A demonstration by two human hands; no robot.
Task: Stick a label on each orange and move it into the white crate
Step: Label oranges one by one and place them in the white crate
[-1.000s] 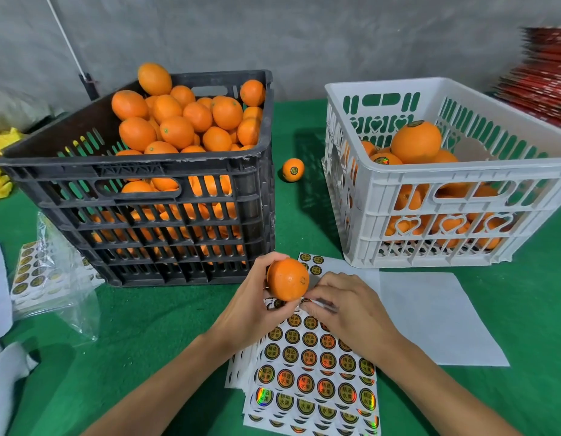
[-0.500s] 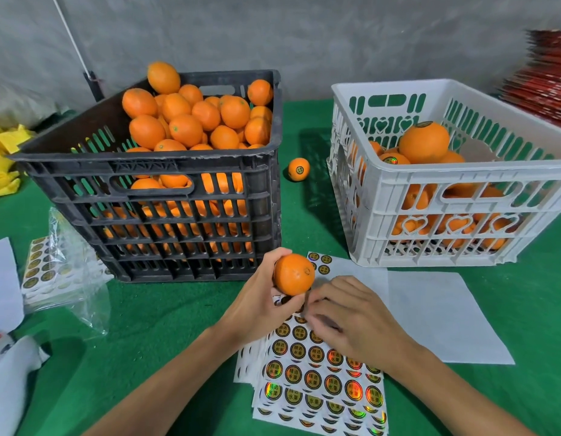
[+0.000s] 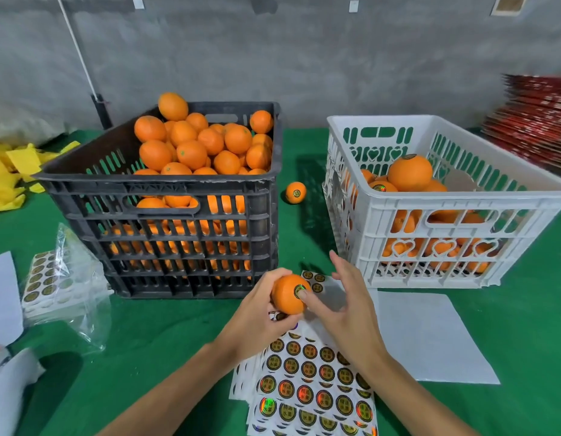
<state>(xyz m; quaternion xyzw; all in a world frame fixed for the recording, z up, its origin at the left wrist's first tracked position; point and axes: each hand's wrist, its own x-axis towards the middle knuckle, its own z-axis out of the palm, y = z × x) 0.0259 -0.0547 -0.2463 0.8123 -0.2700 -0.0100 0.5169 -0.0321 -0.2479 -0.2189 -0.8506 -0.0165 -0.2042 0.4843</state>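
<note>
My left hand (image 3: 255, 313) grips an orange (image 3: 287, 294) above the sheets of round labels (image 3: 307, 382). A round label (image 3: 299, 290) sits on the orange's right side. My right hand (image 3: 345, 306) presses that label with its thumb, the other fingers spread and straight. The black crate (image 3: 166, 234) on the left is heaped with unlabelled oranges (image 3: 194, 146). The white crate (image 3: 445, 215) on the right holds several labelled oranges (image 3: 409, 171). One labelled orange (image 3: 295, 192) lies on the green table between the crates.
A white paper sheet (image 3: 430, 335) lies in front of the white crate. A clear bag with more label sheets (image 3: 55, 284) lies at the left. Yellow bags (image 3: 8, 171) are at the far left, red stacked items (image 3: 537, 127) at the far right.
My right hand lifted off the label sheet and brought a label onto the orange, where its thumb now presses it. The left hand kept holding the orange.
</note>
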